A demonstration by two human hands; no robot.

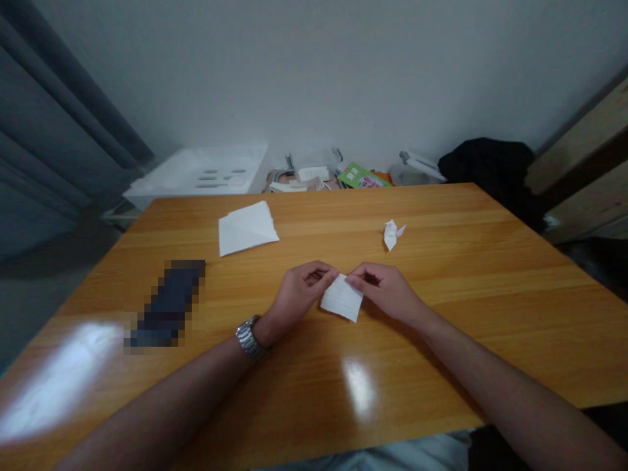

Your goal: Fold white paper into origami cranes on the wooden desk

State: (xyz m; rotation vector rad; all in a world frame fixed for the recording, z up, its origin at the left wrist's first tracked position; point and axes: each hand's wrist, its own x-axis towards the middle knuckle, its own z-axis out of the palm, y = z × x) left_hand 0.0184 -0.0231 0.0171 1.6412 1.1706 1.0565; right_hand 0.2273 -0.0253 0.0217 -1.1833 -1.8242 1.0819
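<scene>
And here's the small white sheet [342, 299], right between the two hands above the wooden table [466, 261], its far edge under the fingertips and the rest of it reaching back toward the person! The left hand [297, 291] pinches the far left corner, thumb against forefinger; the right hand [390, 294] pinches the far right side, thumb on top. Neither hand is clearly nearer: both are touching it. The sheet looks almost square, tilted a little, so no long axis stands out. Now the count: two hands, one sheet between them, one folded paper piece [391, 235] beyond the right hand, and one pile of white paper [248, 229] beyond the left, its number of sheets impossible to tell. Add one dark, pixelated object [169, 304] out left, and one metal watch [252, 337] on the left wrist!
</scene>
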